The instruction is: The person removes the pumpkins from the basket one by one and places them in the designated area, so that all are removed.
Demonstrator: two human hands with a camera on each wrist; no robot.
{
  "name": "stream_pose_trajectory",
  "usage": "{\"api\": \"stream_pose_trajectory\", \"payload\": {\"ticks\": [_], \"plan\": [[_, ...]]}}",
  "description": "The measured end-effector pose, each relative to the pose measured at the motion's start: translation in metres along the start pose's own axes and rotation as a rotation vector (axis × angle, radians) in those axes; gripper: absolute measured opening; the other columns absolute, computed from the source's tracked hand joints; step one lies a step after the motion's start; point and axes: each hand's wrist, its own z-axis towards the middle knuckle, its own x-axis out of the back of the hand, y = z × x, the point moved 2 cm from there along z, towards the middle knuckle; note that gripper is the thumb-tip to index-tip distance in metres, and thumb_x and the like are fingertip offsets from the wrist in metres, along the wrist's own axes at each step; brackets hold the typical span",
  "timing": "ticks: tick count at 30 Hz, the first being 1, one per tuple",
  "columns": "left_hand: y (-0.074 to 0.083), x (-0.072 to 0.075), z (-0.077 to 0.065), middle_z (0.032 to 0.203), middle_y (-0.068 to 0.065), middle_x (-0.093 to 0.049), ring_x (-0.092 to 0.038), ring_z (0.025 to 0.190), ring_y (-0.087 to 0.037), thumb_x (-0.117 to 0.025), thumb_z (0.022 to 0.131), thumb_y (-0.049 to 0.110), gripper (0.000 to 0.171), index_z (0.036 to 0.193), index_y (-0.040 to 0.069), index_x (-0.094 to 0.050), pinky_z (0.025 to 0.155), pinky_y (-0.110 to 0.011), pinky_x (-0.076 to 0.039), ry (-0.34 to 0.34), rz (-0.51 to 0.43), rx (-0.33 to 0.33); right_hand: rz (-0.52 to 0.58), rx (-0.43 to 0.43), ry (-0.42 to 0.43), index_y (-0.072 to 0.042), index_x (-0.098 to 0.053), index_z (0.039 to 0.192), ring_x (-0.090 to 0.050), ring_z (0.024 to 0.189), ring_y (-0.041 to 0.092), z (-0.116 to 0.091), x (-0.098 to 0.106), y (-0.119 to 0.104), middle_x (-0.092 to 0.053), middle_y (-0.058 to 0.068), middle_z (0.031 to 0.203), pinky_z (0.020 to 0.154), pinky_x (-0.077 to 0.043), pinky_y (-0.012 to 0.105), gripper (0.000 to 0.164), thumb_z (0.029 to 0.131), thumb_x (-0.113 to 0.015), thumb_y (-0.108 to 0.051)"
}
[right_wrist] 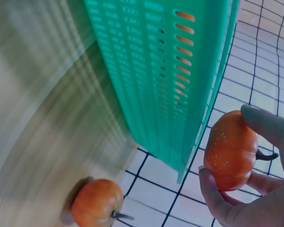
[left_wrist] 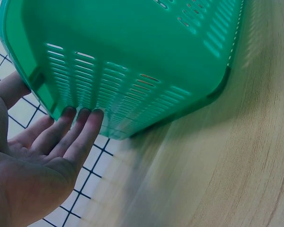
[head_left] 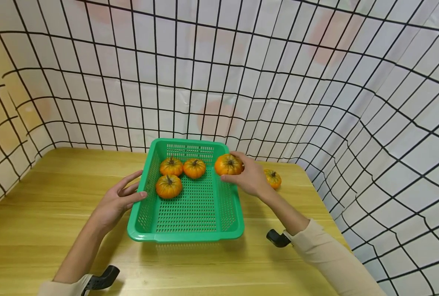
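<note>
We see a pumpkin [head_left: 226, 165] held between the thumb and fingers of the right hand [head_left: 250, 174], raised by the near rim of a green basket [head_left: 186, 237]. The basket sits between both hands, and the left hand [head_left: 112, 202] grips its edge, thumb over the rim, fingers against the outer wall. Inside, closer to the left hand, we count three pumpkins [head_left: 169, 187]. Another pumpkin [head_left: 273, 179] rests on the wooden table [head_left: 267, 271] just beyond the right hand. Past both hands we find a black wire grid [head_left: 176, 49].
</note>
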Motion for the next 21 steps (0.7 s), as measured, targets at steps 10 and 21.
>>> {"api": "stream_pose_trajectory", "payload": {"ticks": [10, 21], "plan": [[0.001, 0.000, -0.002, 0.162, -0.026, -0.030, -0.063, 0.121, -0.011, -0.066, 0.099, 0.014, 0.076, 0.163, 0.018, -0.023, 0.094, -0.025, -0.053, -0.002, 0.001, 0.000, -0.036, -0.034, 0.039, -0.015, -0.044, 0.153, -0.059, 0.123, 0.040, -0.008, 0.017, 0.019, -0.052, 0.019, 0.148, 0.096, -0.054, 0.055, 0.081, 0.085, -0.080, -0.038], [0.000, 0.000, 0.000, 0.162, -0.027, -0.030, -0.063, 0.121, -0.012, -0.066, 0.099, 0.014, 0.077, 0.163, 0.018, -0.023, 0.094, -0.025, -0.053, -0.001, 0.005, 0.000, -0.068, -0.108, 0.052, -0.011, -0.042, 0.154, -0.047, 0.137, 0.044, -0.017, 0.025, 0.049, -0.045, 0.021, 0.155, 0.109, -0.041, 0.060, 0.082, 0.086, -0.080, -0.037]]}}
